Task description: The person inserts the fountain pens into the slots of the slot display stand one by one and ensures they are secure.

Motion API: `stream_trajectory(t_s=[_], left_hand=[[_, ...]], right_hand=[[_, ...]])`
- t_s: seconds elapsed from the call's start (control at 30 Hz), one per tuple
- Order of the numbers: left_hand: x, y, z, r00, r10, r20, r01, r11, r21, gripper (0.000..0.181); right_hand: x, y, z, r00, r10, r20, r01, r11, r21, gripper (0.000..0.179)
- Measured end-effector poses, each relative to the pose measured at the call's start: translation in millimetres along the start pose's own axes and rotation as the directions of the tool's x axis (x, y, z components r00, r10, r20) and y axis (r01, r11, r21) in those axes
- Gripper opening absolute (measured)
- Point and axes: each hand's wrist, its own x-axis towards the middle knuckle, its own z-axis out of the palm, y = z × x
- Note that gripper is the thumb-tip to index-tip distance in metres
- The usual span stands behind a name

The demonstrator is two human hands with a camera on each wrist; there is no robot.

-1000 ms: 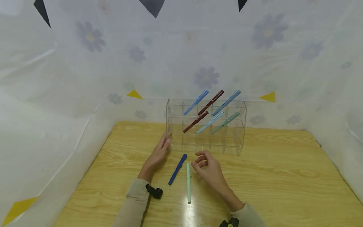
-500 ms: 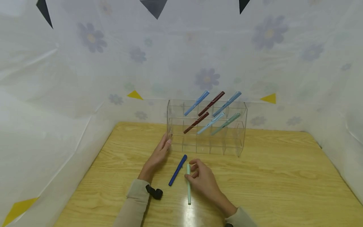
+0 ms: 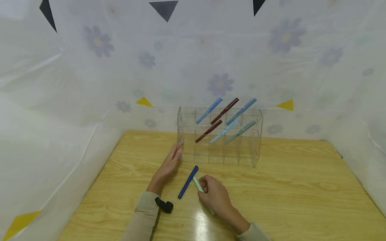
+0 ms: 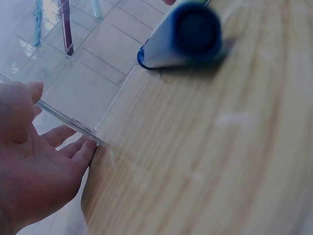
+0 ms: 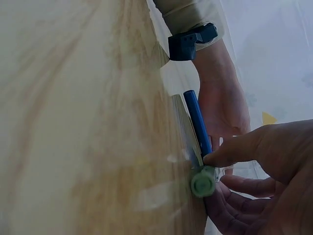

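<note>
A clear acrylic pen rack (image 3: 220,157) stands at the back of the wooden table. At its left side, my left hand (image 3: 167,165) holds the side panel, thumb at the front edge (image 4: 38,93) and fingers against the outside. Nearer the front, my right hand (image 3: 215,195) pinches a light green pen (image 3: 198,184) between thumb and fingers, low over the table. The pen slants, its lower part mostly behind the hand; its round end (image 5: 203,183) faces the right wrist camera. A dark blue pen (image 3: 188,182) lies just left of it, between both hands.
Several capped pens lean in the rack's two upper tiers: a blue one (image 3: 209,110), dark red ones (image 3: 208,131) and a muted green one (image 3: 240,132) among them. A white flowered sheet (image 3: 193,67) hangs behind and beside the table (image 3: 301,187).
My right hand has come down and left onto the light green pen, grasped it and turned it from nearly straight to slanted. The left hand stays at the rack.
</note>
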Motion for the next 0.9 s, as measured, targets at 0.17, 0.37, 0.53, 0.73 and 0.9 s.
stream_trajectory(t_s=[0.17,0.37,0.53,0.73,0.9], left_hand=[[0.0,-0.6,-0.6,1.000,0.013,-0.002,-0.013,1.000,0.005,0.059],[1.7,-1.7,-0.9,1.000,0.014,-0.006,-0.014,1.000,0.013,0.058],[1.5,-1.4,-0.5,1.000,0.027,-0.007,-0.027,1.000,0.005,0.057],[2.7,-2.9,-0.1,0.999,0.035,-0.005,-0.035,0.999,0.022,0.058],[2.2,-3.2,-0.3,1.000,0.021,-0.003,-0.021,1.000,0.019,0.059]], right_hand=[[-0.7,1,0,1.000,-0.009,0.014,0.009,1.000,0.000,0.028],[0.6,4,-4,0.999,-0.005,0.042,0.003,0.999,0.051,0.031],[3.1,5,-10,1.000,0.006,0.031,-0.011,0.989,0.148,0.036],[6.9,7,-15,1.000,0.030,-0.002,-0.028,0.967,0.253,0.036],[10.4,7,-17,0.997,0.048,-0.055,-0.029,0.954,0.297,0.031]])
